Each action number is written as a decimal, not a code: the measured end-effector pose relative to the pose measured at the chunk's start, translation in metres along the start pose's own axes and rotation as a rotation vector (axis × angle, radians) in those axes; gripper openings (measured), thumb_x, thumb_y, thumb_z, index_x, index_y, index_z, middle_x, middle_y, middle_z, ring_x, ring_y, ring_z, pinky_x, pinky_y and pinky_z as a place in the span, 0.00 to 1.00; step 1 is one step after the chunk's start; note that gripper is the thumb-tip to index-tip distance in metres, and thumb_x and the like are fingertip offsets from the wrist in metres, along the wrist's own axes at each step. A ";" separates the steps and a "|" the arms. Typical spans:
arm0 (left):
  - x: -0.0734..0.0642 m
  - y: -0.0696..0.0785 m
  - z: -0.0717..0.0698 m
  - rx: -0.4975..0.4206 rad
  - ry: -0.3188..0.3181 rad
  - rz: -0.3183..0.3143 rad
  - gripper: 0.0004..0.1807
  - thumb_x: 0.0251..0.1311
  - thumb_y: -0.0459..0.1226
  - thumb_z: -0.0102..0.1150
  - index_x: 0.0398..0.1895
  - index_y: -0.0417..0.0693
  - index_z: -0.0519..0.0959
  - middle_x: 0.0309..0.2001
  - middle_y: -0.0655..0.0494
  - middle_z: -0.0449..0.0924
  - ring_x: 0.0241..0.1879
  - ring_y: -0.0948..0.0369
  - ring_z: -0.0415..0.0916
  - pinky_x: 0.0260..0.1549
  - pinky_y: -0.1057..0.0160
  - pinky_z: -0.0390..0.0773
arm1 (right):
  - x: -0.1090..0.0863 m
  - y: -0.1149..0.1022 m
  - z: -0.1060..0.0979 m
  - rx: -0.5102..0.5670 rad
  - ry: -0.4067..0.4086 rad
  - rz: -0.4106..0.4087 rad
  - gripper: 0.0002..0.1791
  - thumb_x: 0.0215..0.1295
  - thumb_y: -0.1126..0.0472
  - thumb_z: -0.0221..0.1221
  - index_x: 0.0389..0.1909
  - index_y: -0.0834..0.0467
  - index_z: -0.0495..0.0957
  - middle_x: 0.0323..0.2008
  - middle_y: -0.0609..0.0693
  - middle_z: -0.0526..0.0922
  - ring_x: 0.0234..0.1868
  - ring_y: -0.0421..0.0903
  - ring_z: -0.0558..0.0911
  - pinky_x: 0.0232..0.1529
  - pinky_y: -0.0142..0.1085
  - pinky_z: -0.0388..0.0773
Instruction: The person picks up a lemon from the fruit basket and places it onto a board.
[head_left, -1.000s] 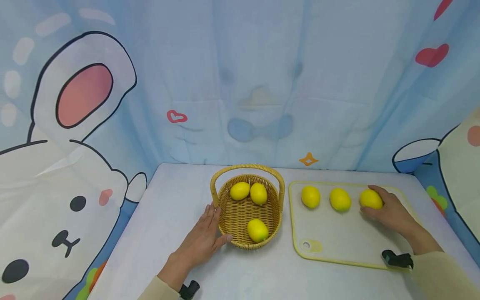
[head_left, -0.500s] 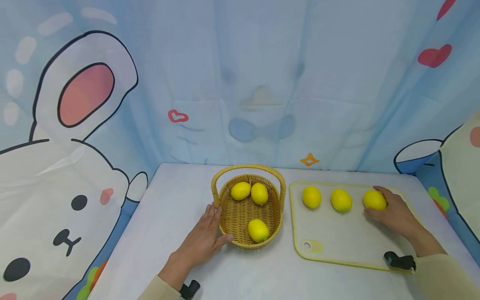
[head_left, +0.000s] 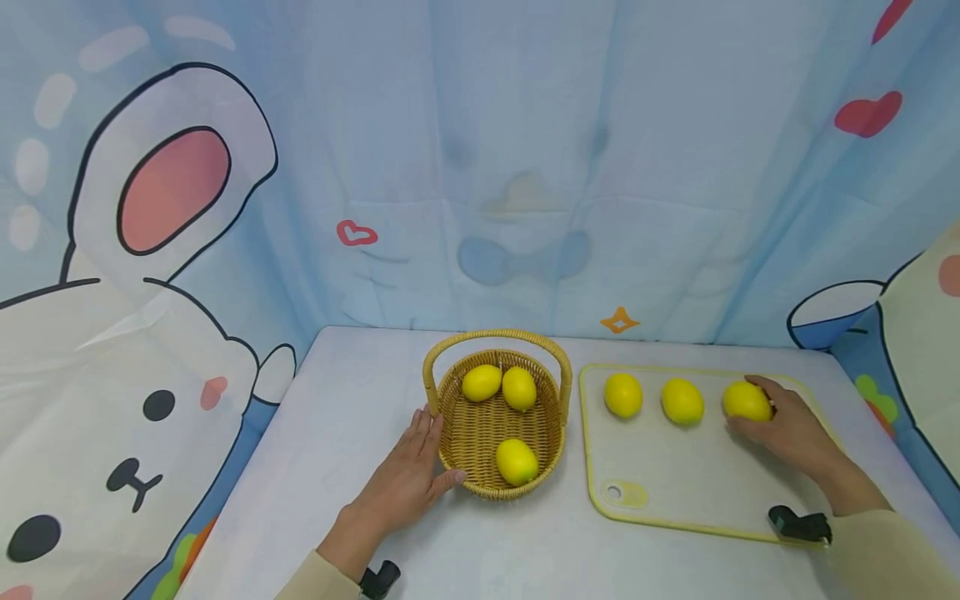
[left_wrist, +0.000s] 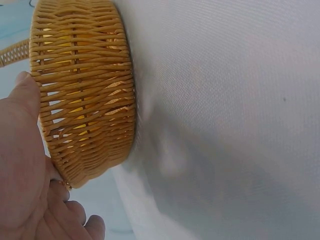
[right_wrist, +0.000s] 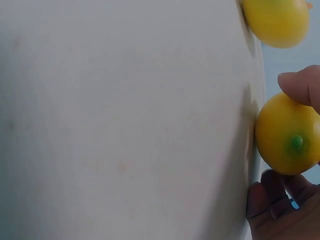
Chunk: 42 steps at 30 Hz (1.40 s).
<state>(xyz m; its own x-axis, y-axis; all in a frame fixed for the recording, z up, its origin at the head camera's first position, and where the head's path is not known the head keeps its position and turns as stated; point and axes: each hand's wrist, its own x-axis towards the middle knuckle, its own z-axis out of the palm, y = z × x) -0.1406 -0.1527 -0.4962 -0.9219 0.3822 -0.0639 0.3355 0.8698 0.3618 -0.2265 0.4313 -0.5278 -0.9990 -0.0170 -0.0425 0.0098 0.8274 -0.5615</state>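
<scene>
A wicker basket (head_left: 480,429) with an arched handle holds three lemons, two at its back and one lemon (head_left: 517,462) at its front. My left hand (head_left: 401,483) rests against the basket's left side, fingers extended and thumb spread along the near rim. In the left wrist view, the thumb (left_wrist: 25,95) touches the rim of the woven wall. At the right, my right hand (head_left: 795,429) holds the rightmost lemon (head_left: 744,402) between thumb and fingers over the cutting board (head_left: 690,483). The right wrist view shows that lemon's green tip (right_wrist: 296,142) facing the camera.
Two more lemons lie on the board, a left lemon (head_left: 622,394) and a middle lemon (head_left: 682,402). The board, pale with a yellow-green rim, is right of the basket on a white table (head_left: 495,550). A printed blue curtain (head_left: 517,167) hangs behind the table.
</scene>
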 end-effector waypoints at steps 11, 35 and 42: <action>0.000 0.000 -0.001 0.000 -0.003 -0.002 0.53 0.76 0.67 0.42 0.85 0.37 0.48 0.86 0.38 0.37 0.86 0.46 0.36 0.82 0.46 0.53 | -0.005 -0.005 -0.002 -0.005 0.028 0.056 0.54 0.71 0.47 0.66 0.81 0.72 0.47 0.68 0.84 0.55 0.60 0.78 0.63 0.59 0.77 0.65; 0.000 0.000 0.000 -0.023 -0.010 -0.009 0.52 0.76 0.67 0.42 0.86 0.38 0.46 0.86 0.39 0.36 0.86 0.47 0.35 0.82 0.46 0.52 | -0.002 0.002 0.002 -0.013 0.048 0.081 0.55 0.71 0.43 0.66 0.81 0.71 0.47 0.67 0.84 0.55 0.58 0.77 0.63 0.57 0.76 0.67; 0.000 0.001 -0.002 -0.034 -0.014 -0.011 0.50 0.78 0.63 0.46 0.86 0.38 0.46 0.86 0.39 0.36 0.86 0.47 0.35 0.82 0.45 0.52 | -0.005 -0.001 0.000 -0.020 0.056 0.088 0.55 0.70 0.45 0.67 0.81 0.72 0.47 0.65 0.84 0.56 0.57 0.76 0.65 0.56 0.75 0.70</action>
<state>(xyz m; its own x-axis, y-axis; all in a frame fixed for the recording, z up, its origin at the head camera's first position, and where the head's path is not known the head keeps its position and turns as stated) -0.1407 -0.1527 -0.4943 -0.9226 0.3771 -0.0810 0.3183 0.8630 0.3924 -0.2211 0.4304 -0.5264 -0.9952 0.0875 -0.0445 0.0976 0.8354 -0.5409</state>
